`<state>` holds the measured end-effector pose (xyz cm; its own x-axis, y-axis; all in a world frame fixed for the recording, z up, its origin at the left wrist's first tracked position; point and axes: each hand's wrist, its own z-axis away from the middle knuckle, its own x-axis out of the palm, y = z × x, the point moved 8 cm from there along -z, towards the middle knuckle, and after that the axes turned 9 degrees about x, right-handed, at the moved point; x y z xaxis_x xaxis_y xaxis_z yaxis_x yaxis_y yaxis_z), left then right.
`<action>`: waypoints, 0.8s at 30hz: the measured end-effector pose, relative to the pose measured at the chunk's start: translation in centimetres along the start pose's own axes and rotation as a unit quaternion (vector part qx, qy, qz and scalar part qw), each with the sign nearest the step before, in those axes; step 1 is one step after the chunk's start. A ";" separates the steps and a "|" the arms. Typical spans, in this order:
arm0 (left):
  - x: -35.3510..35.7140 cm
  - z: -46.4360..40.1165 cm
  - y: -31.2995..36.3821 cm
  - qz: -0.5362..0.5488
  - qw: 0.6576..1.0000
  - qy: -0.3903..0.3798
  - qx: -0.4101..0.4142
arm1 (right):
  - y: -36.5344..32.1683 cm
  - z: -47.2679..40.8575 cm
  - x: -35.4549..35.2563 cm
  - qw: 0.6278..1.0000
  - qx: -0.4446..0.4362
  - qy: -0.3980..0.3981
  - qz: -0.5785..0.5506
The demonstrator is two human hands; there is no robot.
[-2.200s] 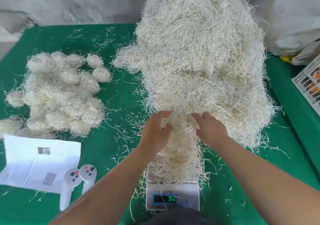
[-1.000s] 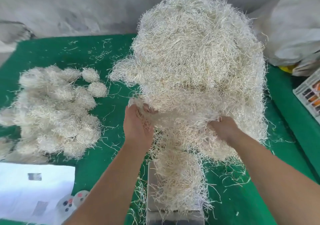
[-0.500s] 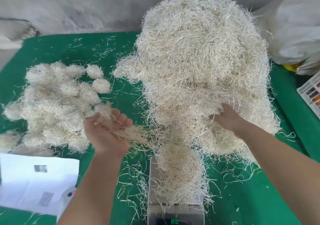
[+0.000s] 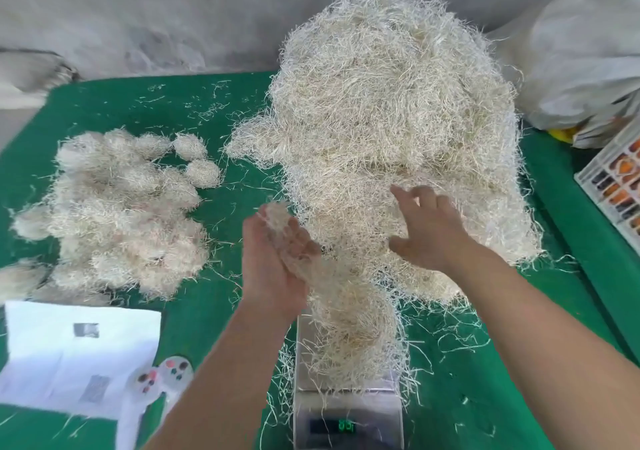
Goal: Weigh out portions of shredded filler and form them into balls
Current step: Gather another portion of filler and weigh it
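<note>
Nearest the camera a digital scale (image 4: 348, 411) stands on the green counter (image 4: 207, 311); its lit green display (image 4: 346, 425) is too blurred to read; a portion of shredded filler (image 4: 353, 332) is heaped on its platform and spills over the edges. To the left of the scale lie two white handheld controllers (image 4: 162, 380) with coloured buttons, partly over a white sheet of paper (image 4: 69, 352) printed with small dark squares. Above the scale, the left hand (image 4: 273, 259) is turned palm up, its fingers (image 4: 294, 238) loosely cupped round a small tuft of filler (image 4: 277, 216) that trails down toward the heap on the scale; the tuft is motion-blurred. The right hand (image 4: 429, 231) hovers palm down just beyond, its fingers (image 4: 401, 193) spread wide and holding nothing, over the near edge of the big pile of shredded filler (image 4: 391, 120), which rises high against the grey wall. On the left of the counter, well apart from the pile, a cluster of finished filler balls (image 4: 121, 214) is heaped together; two single balls (image 4: 204, 172) sit at its far right edge. Loose strands are scattered across the counter. At the right edge a white plastic crate (image 4: 613, 179) holds orange and dark items; beyond it lies a white sack (image 4: 581, 62).
</note>
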<state>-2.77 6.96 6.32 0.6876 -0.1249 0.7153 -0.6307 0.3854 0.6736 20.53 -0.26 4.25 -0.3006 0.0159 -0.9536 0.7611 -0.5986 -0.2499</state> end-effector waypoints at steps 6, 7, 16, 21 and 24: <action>1.9 0.4 -4.0 -0.038 0.998 -0.024 -0.047 | -5.4 8.2 3.7 0.777 0.045 -0.272 -0.565; 1.9 0.5 -4.2 -0.072 0.996 -0.038 -0.035 | -4.6 8.3 3.7 0.772 0.059 -0.240 -0.585; -7.5 2.2 -4.5 -0.431 0.902 0.017 -0.028 | 3.1 7.8 5.0 0.819 0.155 -0.102 -0.543; -12.2 4.0 -6.3 -0.636 0.753 -0.087 -0.144 | 3.7 9.8 10.4 0.915 0.138 -0.257 -0.278; -14.8 4.9 -5.5 -0.679 0.701 -0.107 -0.187 | 4.7 10.0 9.5 0.919 0.139 -0.218 -0.298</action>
<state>-11.27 2.18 -7.07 0.4675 -0.7284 -0.5008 0.7207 -0.0139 0.6931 15.53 -10.91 -4.28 -0.8645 0.1214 -0.4877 0.2282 -0.7698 -0.5962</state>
